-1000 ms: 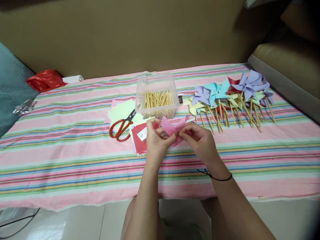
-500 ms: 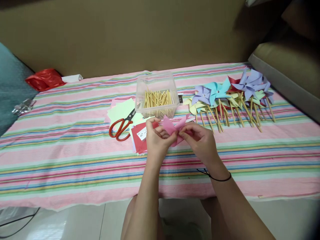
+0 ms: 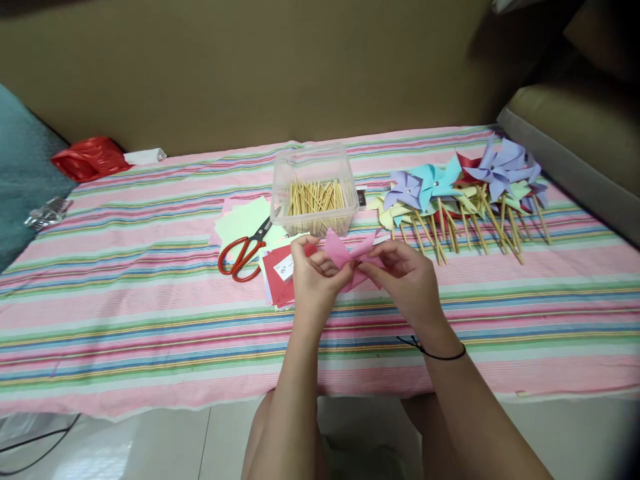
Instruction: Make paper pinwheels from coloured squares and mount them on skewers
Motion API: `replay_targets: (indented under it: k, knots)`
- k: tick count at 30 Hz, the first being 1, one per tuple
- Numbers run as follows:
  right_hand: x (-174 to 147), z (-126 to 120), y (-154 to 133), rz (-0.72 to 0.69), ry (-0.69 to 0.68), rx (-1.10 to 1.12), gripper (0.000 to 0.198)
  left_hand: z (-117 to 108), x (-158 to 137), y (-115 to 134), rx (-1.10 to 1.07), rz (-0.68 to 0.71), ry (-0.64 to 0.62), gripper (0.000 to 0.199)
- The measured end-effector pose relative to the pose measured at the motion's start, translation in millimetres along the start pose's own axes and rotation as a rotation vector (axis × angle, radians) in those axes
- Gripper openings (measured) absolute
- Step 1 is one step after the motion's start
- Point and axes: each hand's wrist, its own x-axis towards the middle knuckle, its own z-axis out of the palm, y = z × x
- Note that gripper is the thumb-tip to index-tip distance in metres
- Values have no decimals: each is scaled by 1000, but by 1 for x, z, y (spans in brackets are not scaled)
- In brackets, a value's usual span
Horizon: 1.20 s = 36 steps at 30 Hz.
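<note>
Between my two hands is a pink paper pinwheel [image 3: 350, 257], its blades folded in toward the middle. My left hand [image 3: 317, 277] pinches it near the centre with the thumb, other fingers curled behind. My right hand [image 3: 407, 277] grips its right side, thumb close to the left thumb at the centre. Fingers cover part of the folds, so I cannot make out what is at the middle. Just left of my left hand lie red paper sheets [image 3: 277, 283] with a small white card [image 3: 285, 268] on them. Behind my hands stands a clear plastic box [image 3: 313, 223] of wooden sticks [image 3: 317, 198].
Orange-handled scissors [image 3: 243, 257] rest on pale green paper [image 3: 245, 223] at the left. Several finished pinwheels [image 3: 435, 187] on sticks lie to the right. A red plastic bag [image 3: 93, 160] is at the far left of the striped cloth [image 3: 150, 320], beyond a shiny silvery packet [image 3: 49, 213].
My right hand has shifted slightly to the right, and its fingers have moved along the pink paper. My left hand stays nearly still.
</note>
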Motion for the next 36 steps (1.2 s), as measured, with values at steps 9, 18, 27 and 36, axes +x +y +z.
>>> replay_targets:
  k: [9, 18, 27, 36]
  knots:
    - [2, 0, -2, 92, -38, 171, 45, -5, 1, 0, 21, -46, -27, 59]
    - [2, -2, 0, 111, -17, 123, 48, -6, 2, 0, 3, -74, -43, 60]
    - [3, -2, 0, 149, -56, 167, 46, -6, 2, -1, -26, -68, -54, 57]
    - [3, -1, -1, 181, -62, 207, 50, -6, 4, -5, -92, -57, -90, 68]
